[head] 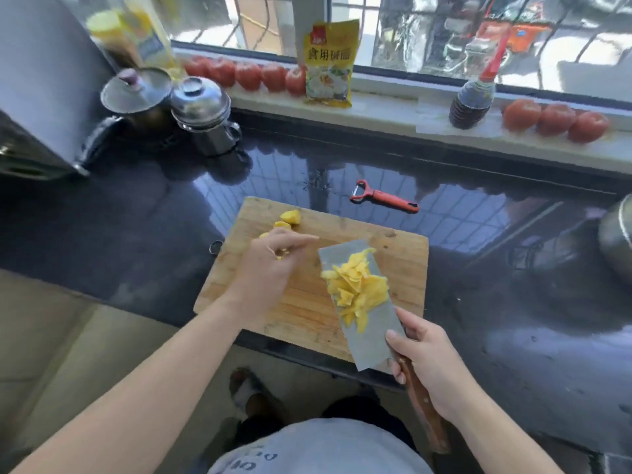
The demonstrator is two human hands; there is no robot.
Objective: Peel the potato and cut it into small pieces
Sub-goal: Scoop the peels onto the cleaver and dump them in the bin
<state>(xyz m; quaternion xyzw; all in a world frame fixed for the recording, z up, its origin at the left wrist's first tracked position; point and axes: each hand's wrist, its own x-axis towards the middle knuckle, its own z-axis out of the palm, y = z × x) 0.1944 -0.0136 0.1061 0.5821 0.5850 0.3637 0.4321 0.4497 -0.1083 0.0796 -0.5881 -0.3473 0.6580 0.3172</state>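
The right hand [427,364] grips the brown wooden handle of a broad steel cleaver [359,302], held flat, and a heap of thin yellow potato slices [355,289] lies on its blade. The left hand [270,265] hovers over the wooden cutting board [403,268], fingers relaxed. Some yellow potato chunks [289,220] rest at the board's far left. Beyond lies a red peeler [383,196] on the dark glossy counter [136,206].

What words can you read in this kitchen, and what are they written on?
"食用" plus two more large characters too blurred to read: on the yellow bag standing on the windowsill.
Red logo at the bag's top corner: too blurred to read.
Label on the yellow bottle at the back left: too blurred to read.
Print on the grey shirt: cut off at the frame's edge, unreadable.
Dark sauce bottle: no readable text.
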